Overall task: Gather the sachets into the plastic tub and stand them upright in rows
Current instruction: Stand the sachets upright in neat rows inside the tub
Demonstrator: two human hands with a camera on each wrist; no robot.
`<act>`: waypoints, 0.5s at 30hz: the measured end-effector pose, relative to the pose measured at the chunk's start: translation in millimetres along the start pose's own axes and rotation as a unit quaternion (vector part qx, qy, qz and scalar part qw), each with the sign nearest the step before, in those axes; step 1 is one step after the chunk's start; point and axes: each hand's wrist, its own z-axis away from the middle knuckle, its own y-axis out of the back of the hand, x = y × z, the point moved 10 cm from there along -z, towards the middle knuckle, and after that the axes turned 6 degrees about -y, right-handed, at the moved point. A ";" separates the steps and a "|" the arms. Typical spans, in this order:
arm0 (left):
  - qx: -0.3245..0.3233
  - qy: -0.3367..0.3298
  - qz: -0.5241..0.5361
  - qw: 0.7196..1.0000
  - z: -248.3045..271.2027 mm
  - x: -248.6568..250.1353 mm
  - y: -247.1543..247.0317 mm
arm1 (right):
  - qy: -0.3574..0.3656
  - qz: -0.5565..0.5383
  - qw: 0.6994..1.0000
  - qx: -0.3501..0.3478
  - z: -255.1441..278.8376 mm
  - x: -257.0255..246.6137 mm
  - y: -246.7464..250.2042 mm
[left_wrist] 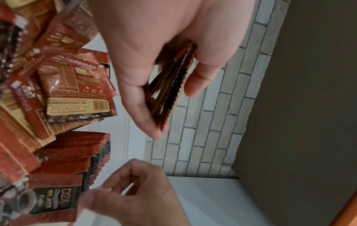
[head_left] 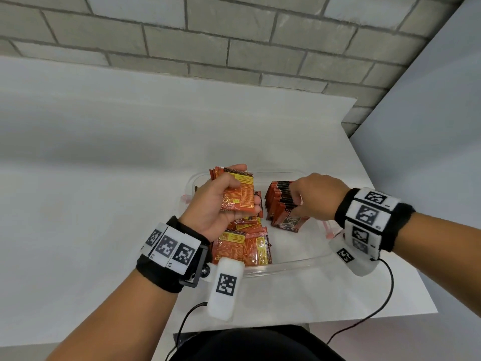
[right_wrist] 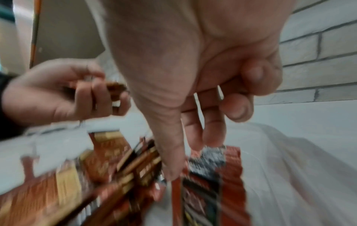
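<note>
Left hand [head_left: 221, 201] gripping a sachet stack [head_left: 238, 191] above the tub [head_left: 294, 261]; right hand [head_left: 316, 196], fingers loosely curled, atop the upright row [head_left: 282, 204].

Both forearms are bare. Behind the left hand [head_left: 218, 201] a black wristband [head_left: 166, 272] carries white plates printed with black square codes, with a black bracket and a white block bearing another code on its inner side; a thin black cable [head_left: 182, 327] trails back from it. Behind the right hand [head_left: 316, 196] sit a similar black band [head_left: 393, 225], coded plates, a white block and a cable [head_left: 374, 311].
</note>
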 end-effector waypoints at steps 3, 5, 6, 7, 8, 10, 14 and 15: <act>-0.035 0.012 -0.041 0.998 3.5 -1.7 -9.6 | 0.011 -0.217 0.973 0.079 16.0 6.6 30.3; -0.055 0.013 -0.073 0.996 4.8 -3.6 -16.6 | 0.037 -0.375 0.918 0.122 29.4 4.0 46.1; -0.066 0.015 -0.085 0.994 5.5 -5.7 -20.3 | 0.049 -0.428 0.894 0.121 34.7 0.2 48.5; -0.075 0.018 -0.096 0.992 6.3 -8.0 -24.2 | 0.060 -0.464 0.877 0.112 38.4 -4.8 47.7; -0.081 0.018 -0.107 0.991 7.2 -9.6 -27.3 | 0.072 -0.488 0.864 0.104 41.0 -9.8 45.8; -0.086 0.016 -0.123 0.988 8.4 -11.4 -31.8 | 0.085 -0.516 0.846 0.102 43.2 -13.4 42.6; -0.066 0.022 -0.123 0.990 8.9 -13.7 -29.6 | 0.068 -0.554 0.817 0.142 45.6 3.6 46.0; -0.051 0.021 -0.112 0.992 8.2 -13.1 -26.4 | 0.062 -0.558 0.809 0.173 48.9 11.5 49.7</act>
